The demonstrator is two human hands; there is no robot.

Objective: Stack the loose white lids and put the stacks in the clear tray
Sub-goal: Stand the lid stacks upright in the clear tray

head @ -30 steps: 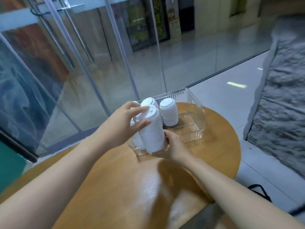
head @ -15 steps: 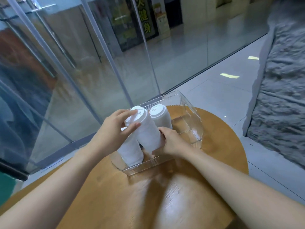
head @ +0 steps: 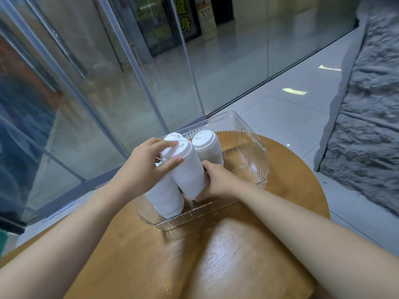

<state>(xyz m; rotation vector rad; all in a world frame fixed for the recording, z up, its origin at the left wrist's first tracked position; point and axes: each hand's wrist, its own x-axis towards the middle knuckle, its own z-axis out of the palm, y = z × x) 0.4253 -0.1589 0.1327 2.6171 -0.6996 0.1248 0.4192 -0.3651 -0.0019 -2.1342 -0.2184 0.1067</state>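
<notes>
- step in hand, by our judgement: seating the tall white stack of plastic lids (head: 187,169) upright in the clear ribbed plastic tray (head: 257,147) on the round wooden table (head: 237,255).
- the stack leans, its base low inside the tray's near half, beside the other white stacks (head: 208,145); we cannot tell whether it touches the floor.
- we advise lowering the base first, then righting the top, so no lid slips off.
- the left hand (head: 142,169) grips the stack's top, thumb and fingers curled round the rim.
- the right hand (head: 218,180) holds the stack's lower part, fingers wrapped behind it.
- both forearms reach forward over the table.
</notes>
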